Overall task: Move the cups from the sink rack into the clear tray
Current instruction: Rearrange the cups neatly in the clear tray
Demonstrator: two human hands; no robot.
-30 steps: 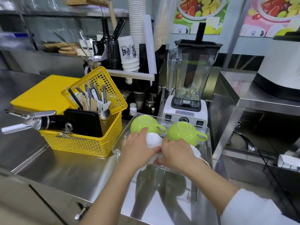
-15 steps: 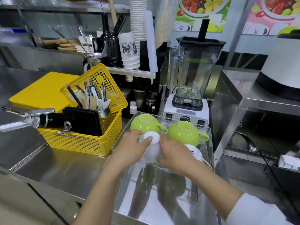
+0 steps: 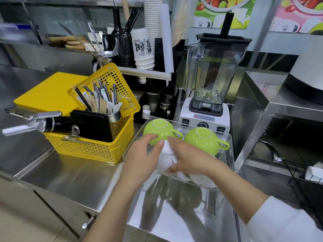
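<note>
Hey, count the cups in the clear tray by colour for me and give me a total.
Green cups: 2
White cups: 2, one held between both hands, one partly hidden under the right forearm
Total: 4

paper cups [image 3: 143, 48]: dark characters, illegible | blender base [image 3: 204, 117]: label print too small to read
</note>
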